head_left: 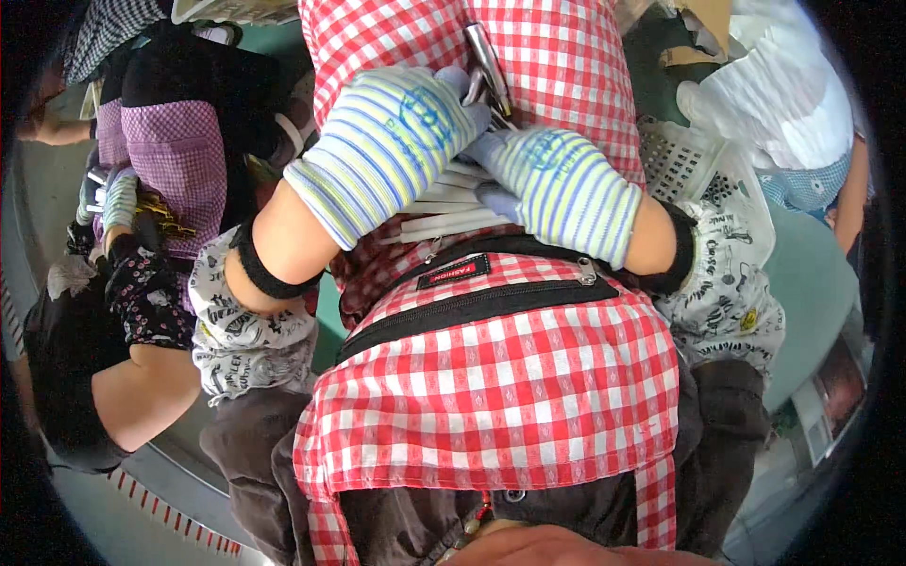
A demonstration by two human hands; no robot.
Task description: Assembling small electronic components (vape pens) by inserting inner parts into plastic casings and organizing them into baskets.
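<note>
Both my hands wear striped knit gloves with grey-blue fingertips and meet over my lap. My left hand (396, 141) is closed, its fingertips at a few shiny, slim silver metal pieces (486, 68) that point away from me. Close beside it, my right hand (562, 189) is curled, its fingers bent in toward the left fingertips; what they hold is hidden. Under and between the hands, several thin white sticks (451, 212) lie in a loose bundle on the red-and-white checked apron (500, 377).
At the left sits another person with gloved hands (118, 198) holding small pieces over a purple checked apron (175, 141). A perforated pale plastic basket (675, 160) stands at my right, near a torn cardboard box (703, 33). Another person (802, 179) is at the far right.
</note>
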